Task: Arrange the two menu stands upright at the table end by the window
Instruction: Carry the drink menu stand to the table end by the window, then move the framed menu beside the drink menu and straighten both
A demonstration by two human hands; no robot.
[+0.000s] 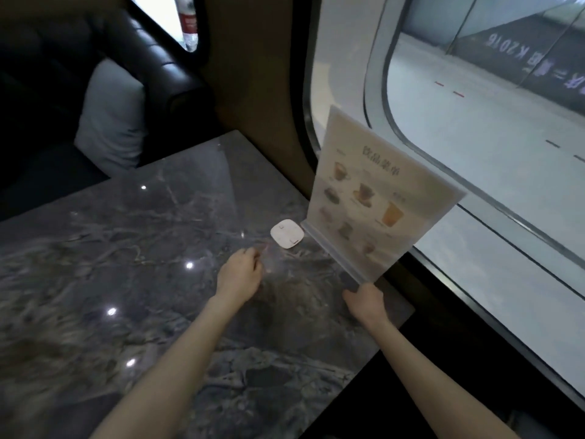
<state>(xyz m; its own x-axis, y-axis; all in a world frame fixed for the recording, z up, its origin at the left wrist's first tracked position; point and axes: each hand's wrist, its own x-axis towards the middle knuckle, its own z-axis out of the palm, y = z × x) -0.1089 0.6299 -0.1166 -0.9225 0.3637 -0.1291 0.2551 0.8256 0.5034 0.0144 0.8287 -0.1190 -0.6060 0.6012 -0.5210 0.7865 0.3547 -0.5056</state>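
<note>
The right hand (365, 301) grips the near end of a menu stand (376, 201) at its base rail, fingers closed on the lower corner, thumb on the side facing the camera. The stand rises from that grip and tilts away toward the window (474, 122), its far base corner at the table edge just beside a small white square pad (287, 233) — whether the base rests on the table (142, 248) or is lifted a little off it cannot be told. Its card shows drawings of cups, a tall orange drink and other drinks under a heading in Chinese characters, too blurred to read with confidence. The left hand (242, 274) hovers low over the dark marbled tabletop, a little left of the stand and near the white pad, fingers curled in loosely; something clear and faint seems to lie at the fingertips, though it is too transparent to make out, so whether it is held I cannot tell. Outside the glass, mirrored writing on a dark wall reads "K2016" backwards. At the top, beyond a dark tufted seat (152, 52), stands a plastic bottle (189, 23) with a red label — its print is illegible.
</note>
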